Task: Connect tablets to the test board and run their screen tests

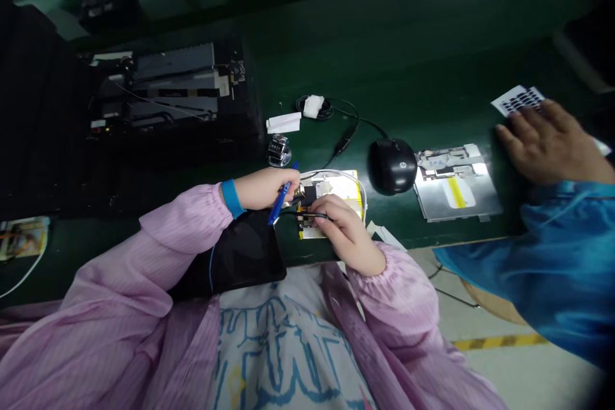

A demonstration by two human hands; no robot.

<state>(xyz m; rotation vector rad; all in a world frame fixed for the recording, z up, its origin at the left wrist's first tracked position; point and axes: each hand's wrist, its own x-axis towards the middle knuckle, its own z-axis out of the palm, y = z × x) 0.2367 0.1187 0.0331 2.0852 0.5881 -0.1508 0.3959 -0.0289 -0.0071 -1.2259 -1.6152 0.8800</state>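
Observation:
My left hand (266, 188) is closed around a blue pen-like tool (281, 200), its tip pointing down toward my lap. My right hand (346, 230) pinches a thin black cable (307, 214) against a small yellow and white circuit assembly (336, 195) lying at the near edge of the green table (432, 57). A white cable (346, 174) loops around the assembly's far side. Both hands sit close together over the assembly. A black flat panel (245, 253) rests under my left wrist.
A black mouse (391, 165) and a silver metal plate (456, 182) with a yellow strip lie to the right. A co-worker's hand (552, 141) in a blue sleeve rests near a white sticker sheet (519, 99). A tally counter (278, 150), white labels (283, 122) and stacked black devices (173, 86) lie beyond.

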